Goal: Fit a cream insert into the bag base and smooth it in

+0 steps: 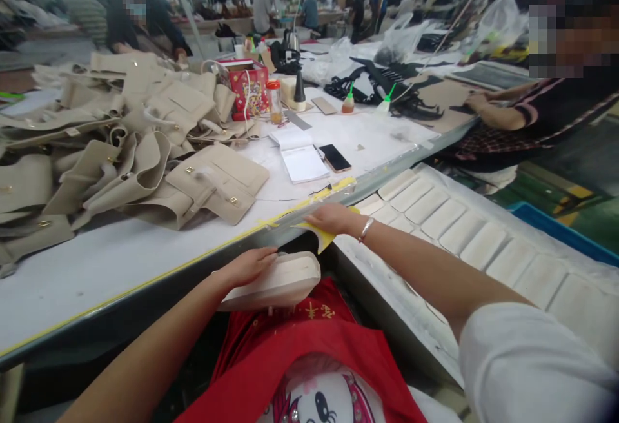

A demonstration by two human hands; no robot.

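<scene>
My left hand (250, 267) grips the top edge of a cream-beige bag (290, 279), which lies on its side over my lap. My right hand (333, 218) is closed on a thin yellow cloth (323, 237), just off the table edge and a little above the bag. The cloth's lower end hangs down. A red apron (309, 339) covers my lap below the bag. What my left fingertips do on the far side of the bag is partly hidden.
A heap of beige bags (145, 133) covers the table's left side. A notepad (302, 162), a phone (334, 158) and a red box (249, 88) lie on the white table (120, 255). At right is a tray of pale panels (449, 220); a co-worker (546, 107) stands beyond.
</scene>
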